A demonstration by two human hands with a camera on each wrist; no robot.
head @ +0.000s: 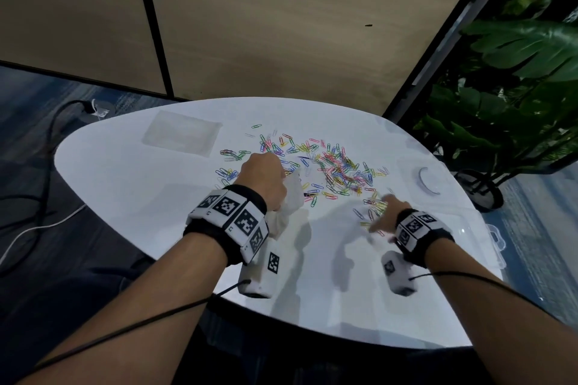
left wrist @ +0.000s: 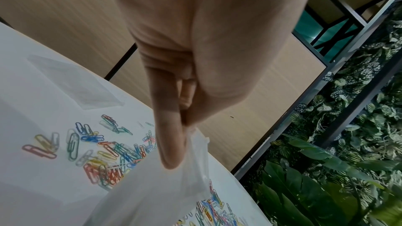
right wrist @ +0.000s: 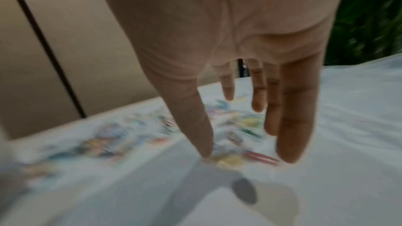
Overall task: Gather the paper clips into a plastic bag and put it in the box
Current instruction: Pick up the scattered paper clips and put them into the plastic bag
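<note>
Coloured paper clips lie scattered over the middle of the white table; they also show as paper clips in the left wrist view. My left hand pinches the rim of a clear plastic bag, seen close as the plastic bag hanging below my thumb and finger. My right hand is spread, fingers straight, its fingertips down among a small cluster of clips near the front right. The image there is motion-blurred. A clear plastic box lies at the table's right edge.
A stack of clear bags lies at the table's back left. A round transparent lid sits at the right. Large green plants stand beyond the right edge. Cables run over the floor on the left.
</note>
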